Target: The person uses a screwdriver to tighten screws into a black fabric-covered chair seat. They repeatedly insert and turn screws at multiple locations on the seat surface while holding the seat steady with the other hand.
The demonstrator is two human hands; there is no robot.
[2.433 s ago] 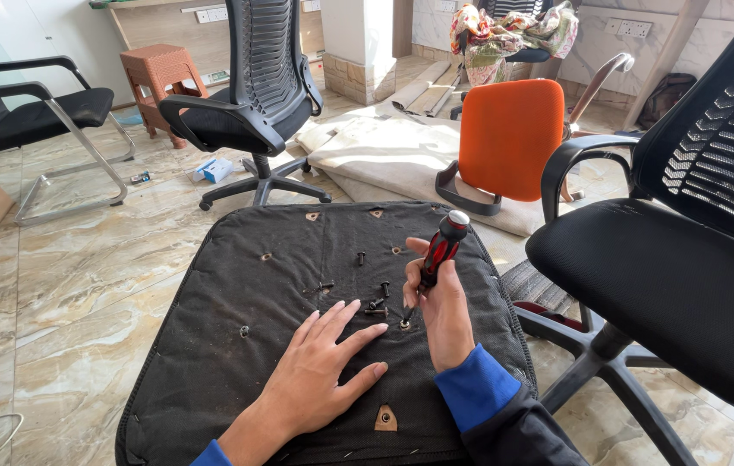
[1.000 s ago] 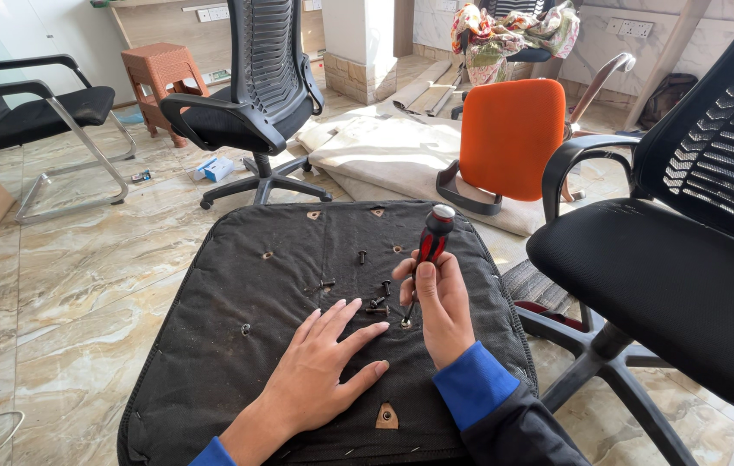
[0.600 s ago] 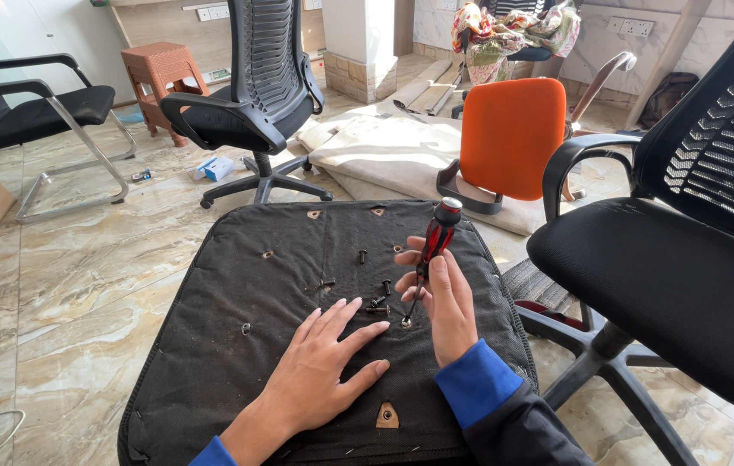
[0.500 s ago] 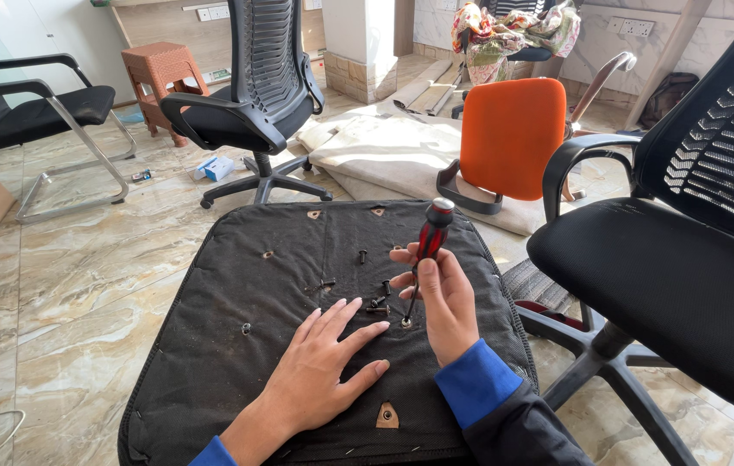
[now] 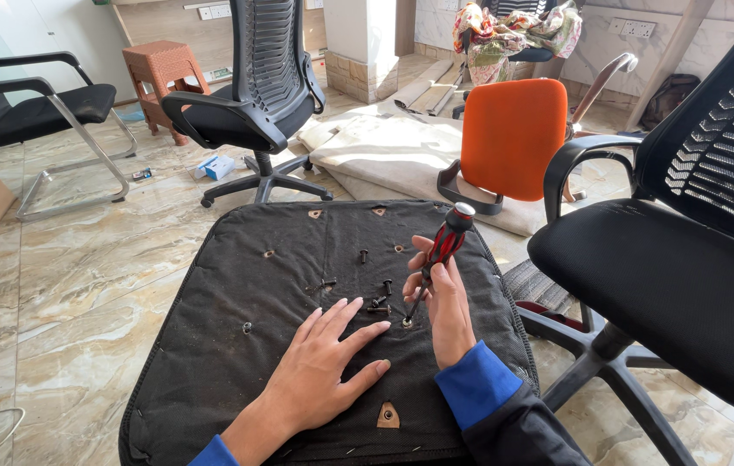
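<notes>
1. The right hand (image 5: 446, 302) has its fingers clamped around a screwdriver (image 5: 440, 255) with a red and black handle; the handle leans up and to the right, and the thin shaft runs down to a hole in the black seat cushion (image 5: 237, 362).
2. The screwdriver's tip sits at that hole; whether it engages a screw there is too small to tell.
3. The left hand (image 5: 324, 367) lies flat on the cushion, palm down, its fingers spread apart and holding nothing.
4. A few loose dark screws (image 5: 379, 298) lie on the cushion just beyond the left fingertips, near the screwdriver shaft.
5. The cushion's near edge and both forearms are cut off by the bottom of the frame; a blue cuff (image 5: 479, 384) shows on the right wrist.
6. A black office chair (image 5: 686, 259) stands to the right, partly cropped, and an orange chair back (image 5: 513, 138) stands behind the cushion.
</notes>
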